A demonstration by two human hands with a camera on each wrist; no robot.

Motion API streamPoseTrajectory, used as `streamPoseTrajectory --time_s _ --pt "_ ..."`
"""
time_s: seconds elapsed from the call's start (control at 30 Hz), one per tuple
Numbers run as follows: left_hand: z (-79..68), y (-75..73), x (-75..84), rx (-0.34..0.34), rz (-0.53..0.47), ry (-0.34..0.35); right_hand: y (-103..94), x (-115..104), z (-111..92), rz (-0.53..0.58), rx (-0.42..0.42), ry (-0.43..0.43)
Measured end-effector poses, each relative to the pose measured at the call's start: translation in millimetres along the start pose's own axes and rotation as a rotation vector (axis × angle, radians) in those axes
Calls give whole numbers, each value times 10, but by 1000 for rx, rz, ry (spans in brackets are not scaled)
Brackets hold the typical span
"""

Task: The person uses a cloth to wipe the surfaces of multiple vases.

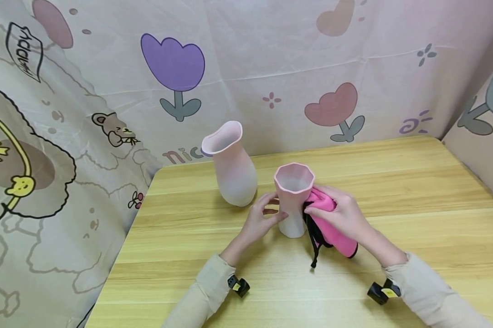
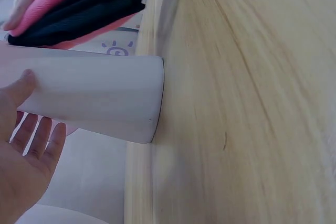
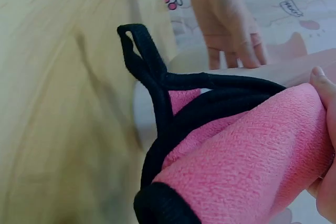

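A slim vase (image 1: pixel 292 214) with an eight-sided rim, pink at the top and fading to white, stands upright on the table. My left hand (image 1: pixel 263 215) holds it from the left, thumb on the near side and fingers toward the back; the left wrist view shows the thumb on the pale wall (image 2: pixel 105 85). A pink cloth (image 1: pixel 332 230) with black edging and a black hanging loop is gripped in my right hand (image 1: pixel 342 212), against the vase's right side. In the right wrist view, the bunched cloth (image 3: pixel 247 153) covers much of the vase.
A second vase (image 1: pixel 236 177), rounder and with a wavy flared mouth, stands behind and left of the first. The wooden table (image 1: pixel 168 255) reaches back to a printed fabric backdrop (image 1: pixel 254 54). Small black cameras are strapped to both wrists.
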State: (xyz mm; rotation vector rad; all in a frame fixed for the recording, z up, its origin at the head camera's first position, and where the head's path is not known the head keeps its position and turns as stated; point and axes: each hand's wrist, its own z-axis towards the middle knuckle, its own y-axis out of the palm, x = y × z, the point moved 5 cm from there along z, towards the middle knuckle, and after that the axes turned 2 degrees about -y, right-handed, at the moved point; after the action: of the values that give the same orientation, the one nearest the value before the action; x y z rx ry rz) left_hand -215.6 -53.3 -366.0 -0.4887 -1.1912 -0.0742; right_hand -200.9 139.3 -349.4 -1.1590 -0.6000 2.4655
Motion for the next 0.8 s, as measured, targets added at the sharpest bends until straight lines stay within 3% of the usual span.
streamPoseTrajectory --time_s 0.27,0.5,0.67,0.8 --pt "5 5 -15 -8 -8 -8 -158 -126 75 66 96 39" --pt "-5 -3 -5 -9 -1 -10 -300 -252 144 107 227 17" --pt "8 10 -143 -1 -1 0 -374 -289 152 93 263 9" --pt "-1 8 -283 -8 45 -4 -447 -223 127 52 245 87"
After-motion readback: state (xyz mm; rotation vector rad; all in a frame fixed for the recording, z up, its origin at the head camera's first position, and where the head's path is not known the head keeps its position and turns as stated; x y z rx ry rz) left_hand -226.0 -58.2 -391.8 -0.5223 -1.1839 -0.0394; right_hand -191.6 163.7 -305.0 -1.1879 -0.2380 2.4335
